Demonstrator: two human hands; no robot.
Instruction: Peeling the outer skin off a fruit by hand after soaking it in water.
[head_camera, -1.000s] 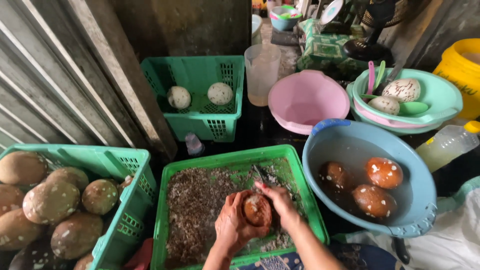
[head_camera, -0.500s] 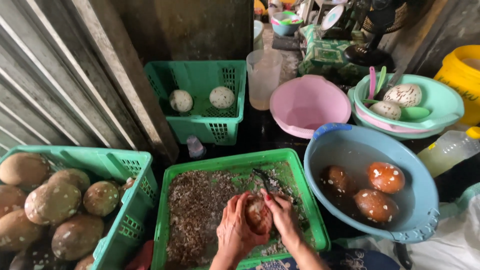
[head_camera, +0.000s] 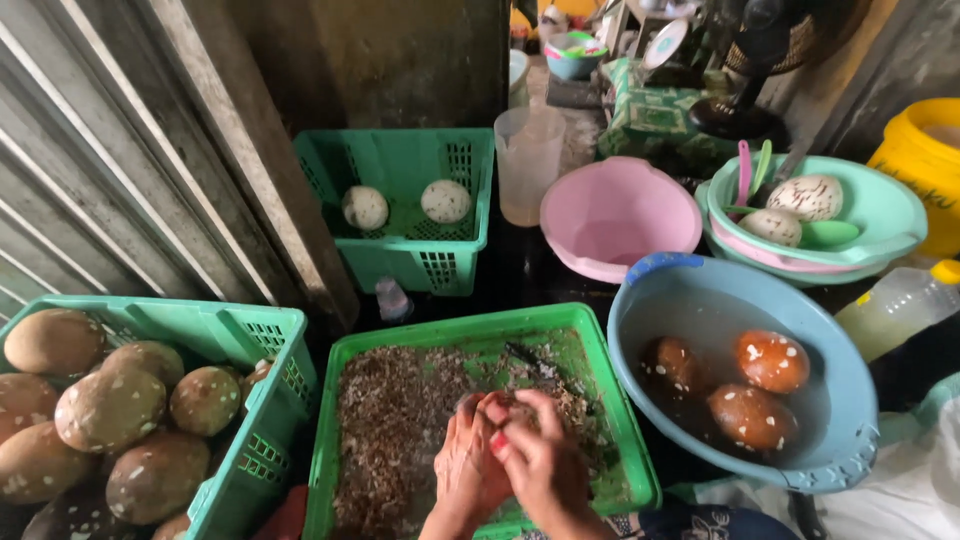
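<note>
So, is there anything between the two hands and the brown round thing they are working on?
Nothing visible. The left hand and the right hand close directly around the brown round thing, over the green tray of brownish scrapings. The fingers cover most of it, so little of its surface shows.

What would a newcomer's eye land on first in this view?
Probably the two hands, left hand and right hand, cupped together around a round brown thing over the green tray of brown husk scraps. Then the blue basin on the right, with three wet brown balls, and the crate of speckled brown balls at far left.
</note>
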